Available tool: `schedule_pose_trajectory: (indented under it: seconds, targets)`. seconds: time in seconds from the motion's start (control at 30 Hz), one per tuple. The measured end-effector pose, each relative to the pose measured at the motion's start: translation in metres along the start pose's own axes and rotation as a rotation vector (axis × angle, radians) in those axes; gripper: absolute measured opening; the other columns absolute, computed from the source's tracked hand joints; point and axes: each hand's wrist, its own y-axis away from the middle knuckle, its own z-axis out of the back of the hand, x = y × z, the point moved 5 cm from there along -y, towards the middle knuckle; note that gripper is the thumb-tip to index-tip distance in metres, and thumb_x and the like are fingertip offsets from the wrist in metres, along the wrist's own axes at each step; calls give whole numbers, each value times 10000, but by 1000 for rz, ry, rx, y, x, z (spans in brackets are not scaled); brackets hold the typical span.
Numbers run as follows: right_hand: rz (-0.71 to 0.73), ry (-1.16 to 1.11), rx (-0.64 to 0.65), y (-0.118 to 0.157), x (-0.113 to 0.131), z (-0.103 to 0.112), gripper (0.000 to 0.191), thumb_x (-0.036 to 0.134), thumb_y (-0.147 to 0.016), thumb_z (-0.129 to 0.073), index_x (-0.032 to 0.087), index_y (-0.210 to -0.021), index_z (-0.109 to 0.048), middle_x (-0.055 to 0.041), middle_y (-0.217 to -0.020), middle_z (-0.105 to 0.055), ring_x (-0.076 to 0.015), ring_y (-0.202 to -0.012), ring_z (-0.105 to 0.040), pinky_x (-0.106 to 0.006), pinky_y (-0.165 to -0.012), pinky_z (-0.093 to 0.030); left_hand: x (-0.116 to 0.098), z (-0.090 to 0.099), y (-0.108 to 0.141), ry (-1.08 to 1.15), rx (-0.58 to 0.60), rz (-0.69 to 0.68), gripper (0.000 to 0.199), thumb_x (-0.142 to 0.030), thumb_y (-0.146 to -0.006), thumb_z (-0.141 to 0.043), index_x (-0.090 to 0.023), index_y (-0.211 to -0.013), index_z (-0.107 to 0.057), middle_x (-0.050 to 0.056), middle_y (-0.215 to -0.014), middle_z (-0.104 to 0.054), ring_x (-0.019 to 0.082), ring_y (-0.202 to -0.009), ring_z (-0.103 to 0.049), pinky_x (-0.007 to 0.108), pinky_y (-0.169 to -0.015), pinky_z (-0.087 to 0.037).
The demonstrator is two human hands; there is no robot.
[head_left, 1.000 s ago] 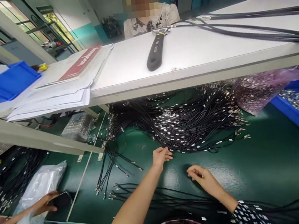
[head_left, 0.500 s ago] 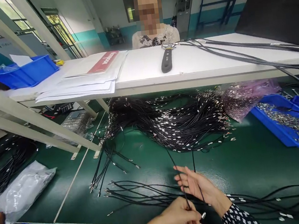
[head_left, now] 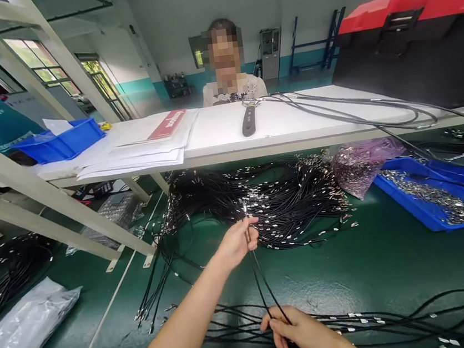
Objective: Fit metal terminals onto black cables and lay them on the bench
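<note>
A thin black cable (head_left: 258,283) runs as two strands between my hands. My left hand (head_left: 236,243), stretched forward, pinches its far part, and a pale metal-looking tip stands up above the fingers. Lower and nearer to me, my right hand (head_left: 297,328) has its fingers closed round the strands. Behind my left hand lies a big bundle of black cables (head_left: 286,207) with white tags and metal ends. More loose black cables (head_left: 349,320) lie across the bench under and beside my right hand.
A blue bin (head_left: 436,201) of small metal parts stands at the right, beside a pink bag (head_left: 360,165). A white shelf (head_left: 212,148) crosses above the green bench, carrying a wrench (head_left: 249,120), papers and a black-and-red case (head_left: 402,48). A person (head_left: 233,90) faces me.
My left hand has moved forward and up from near my body, carrying the cable's end. My right hand has dropped lower and closed on the strands. The view has tilted up.
</note>
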Motion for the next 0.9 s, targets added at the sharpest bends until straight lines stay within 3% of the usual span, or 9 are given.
schedule_pose_trajectory:
  seconds: [0.1,0.23,0.37,0.47,0.53,0.6,0.7,0.8,0.9]
  targets:
    - [22,53,-130,1,19,17,540,515,-851,-613,170,-1257,-527,-105,-1106,-628,-220,-1036,-575,-325,-888,-431,5,-10,27,-95,-38,-94,399,-522,-882,-518,-138,-975,-575,-87,-505,-364,43,-398,-232,186,-427,-199]
    - [251,81,-347,4,85,35,561,444,-881,-608,270,-1380,-421,-79,-1378,-458,-231,-1265,-415,-360,-1035,-347,29,-30,67,-238,0,-68,420,-528,-872,-525,-118,-923,-600,-62,-493,-425,55,-403,-288,190,-404,-203]
    - [384,71,-430,2,130,23,368,463,-969,-436,234,-1180,-632,-74,-1203,-581,-218,-1120,-531,-347,-989,-394,43,-48,94,-312,66,-34,444,-537,-894,-469,-112,-866,-595,-10,-540,-537,85,-409,-420,211,-432,-338]
    - [382,-31,-510,2,135,21,444,505,-975,-392,184,-1067,-684,-97,-1077,-623,-197,-942,-578,-300,-829,-465,39,-48,109,-398,36,-109,445,-505,-926,-418,-118,-956,-637,70,-780,-639,164,-690,-587,282,-682,-474]
    - [424,-171,-618,7,140,32,444,524,-963,-415,177,-1066,-672,-85,-967,-620,-149,-769,-550,-239,-656,-455,38,-37,118,-509,-40,-155,436,-489,-934,-409,-151,-1082,-641,91,-942,-635,194,-863,-589,295,-789,-466]
    - [457,-312,-709,14,151,47,406,522,-943,-475,182,-1076,-654,-24,-780,-534,-83,-561,-398,-189,-479,-330,43,-28,125,-617,-45,-138,483,-519,-934,-375,-169,-1152,-626,93,-944,-620,177,-797,-588,269,-720,-468]
    - [457,-418,-649,20,180,57,386,493,-918,-550,199,-1162,-609,48,-639,-313,-71,-496,-140,-203,-421,-127,51,-28,133,-731,130,-22,622,-603,-922,-279,-142,-1186,-603,54,-737,-591,117,-530,-491,222,-520,-395]
    - [455,-400,-541,34,206,54,380,461,-898,-596,184,-1156,-618,50,-612,-245,-85,-509,-132,-227,-431,-114,38,-41,146,-832,295,46,621,-601,-924,-271,-155,-1186,-616,34,-670,-585,117,-536,-486,207,-523,-372]
    - [421,-298,-594,52,205,59,312,425,-835,-686,188,-1037,-669,32,-599,-283,-94,-491,-224,-243,-408,-171,5,-47,162,-851,335,30,492,-529,-941,-333,-224,-1143,-661,45,-832,-661,152,-703,-580,218,-652,-432]
